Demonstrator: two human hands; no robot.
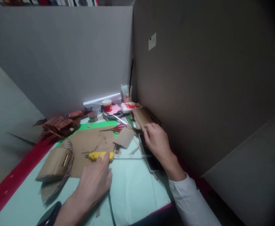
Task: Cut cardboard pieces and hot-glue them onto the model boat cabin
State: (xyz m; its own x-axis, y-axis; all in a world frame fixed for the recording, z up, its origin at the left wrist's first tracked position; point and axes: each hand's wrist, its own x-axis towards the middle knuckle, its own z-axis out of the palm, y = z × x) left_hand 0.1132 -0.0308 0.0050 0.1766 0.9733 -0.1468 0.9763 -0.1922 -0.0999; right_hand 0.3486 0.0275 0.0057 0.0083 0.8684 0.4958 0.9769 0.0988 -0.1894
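My left hand (93,182) lies on the pale green sheet (132,191), fingers loosely curled, its fingertips touching a yellow utility knife (101,155) that rests on a flat brown cardboard piece (87,147). My right hand (157,141) reaches over a dark phone (151,161) near the right partition, fingers bent down around a small piece I cannot make out. A corrugated cardboard strip (125,137) lies between the two hands. A thin clear ruler (130,156) extends rightwards from the knife.
A cardboard model (54,164) sits at the left. Red-handled scissors (116,128), a red-and-white cup (107,105), a holder of sticks (127,94) and stacked reddish-brown pieces (60,124) crowd the back. Grey partitions (198,94) close in the rear and right.
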